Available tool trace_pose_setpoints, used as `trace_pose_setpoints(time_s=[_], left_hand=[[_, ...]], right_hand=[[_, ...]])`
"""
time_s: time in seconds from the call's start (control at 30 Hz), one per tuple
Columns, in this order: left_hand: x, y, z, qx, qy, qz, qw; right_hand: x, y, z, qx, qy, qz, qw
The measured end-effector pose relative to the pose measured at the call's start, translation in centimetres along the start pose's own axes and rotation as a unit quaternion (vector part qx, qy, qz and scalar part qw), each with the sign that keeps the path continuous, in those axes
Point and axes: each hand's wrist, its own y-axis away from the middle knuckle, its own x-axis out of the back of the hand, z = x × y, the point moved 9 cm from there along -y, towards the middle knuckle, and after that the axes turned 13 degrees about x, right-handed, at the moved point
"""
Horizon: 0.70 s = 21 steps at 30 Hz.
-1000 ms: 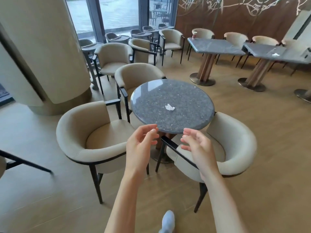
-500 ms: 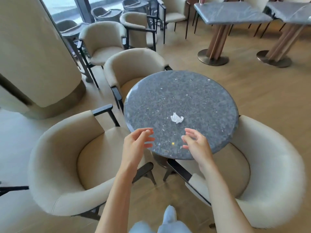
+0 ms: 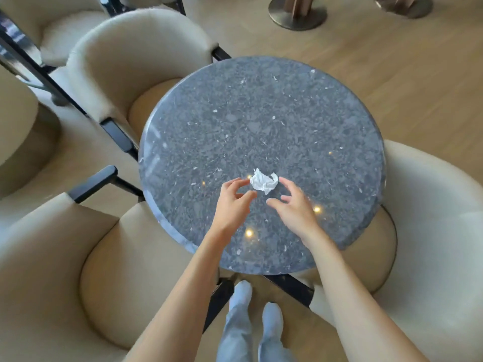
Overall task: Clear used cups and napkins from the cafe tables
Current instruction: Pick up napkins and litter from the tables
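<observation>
Round dark speckled stone table [image 3: 261,121] is the landmark, filling the middle of the head view. Cream armchairs ring it: one chair [image 3: 136,56] at its far-left side, a second chair [image 3: 52,270] at its near-left, a third chair [image 3: 433,231] at its near-right, all tucked close to the rim, probably left as customers last sat. Wood floor [image 3: 392,61] beyond the table's far-right side, with a metal pedestal base [image 3: 298,14] of another table further off. Person's pale-blue trouser legs [image 3: 251,325] stand just at the table's near edge, between the two nearer chairs.

Both forearms reach out over the table's near half. Left hand [image 3: 232,202] and right hand [image 3: 295,207] are apart, fingers loosely spread and slightly curled, holding nothing, palms turned inward toward each other. Left fingertips [image 3: 244,182] sit just beside the napkin's left edge; can't tell if touching. Right fingertips [image 3: 283,181] are just beside its right edge.

Crumpled white napkin [image 3: 264,182] lies on the table top, a bit nearer the person than the table's centre, between the two hands. Looks discarded, the only item on this table; no cups in view.

Judgement: hands bracket the napkin to pinch it up; grasp not yet made. Light paper, easy lift.
</observation>
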Motion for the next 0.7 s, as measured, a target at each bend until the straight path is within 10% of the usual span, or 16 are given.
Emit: trace_pose_setpoints(time_s=[0.4, 0.7], left_hand=[[-5.6, -7.6, -1.3, 0.07, -0.007, -0.096, 0.993], [-7.6, 1.5, 6.0, -0.03, 0.044, -0.189, 0.98]], right_hand=[[-3.5, -5.1, 1.8, -0.026, 0.02, -0.01, 0.999], [7.3, 3.6, -1.8, 0.02, -0.093, 0.223, 0.97]])
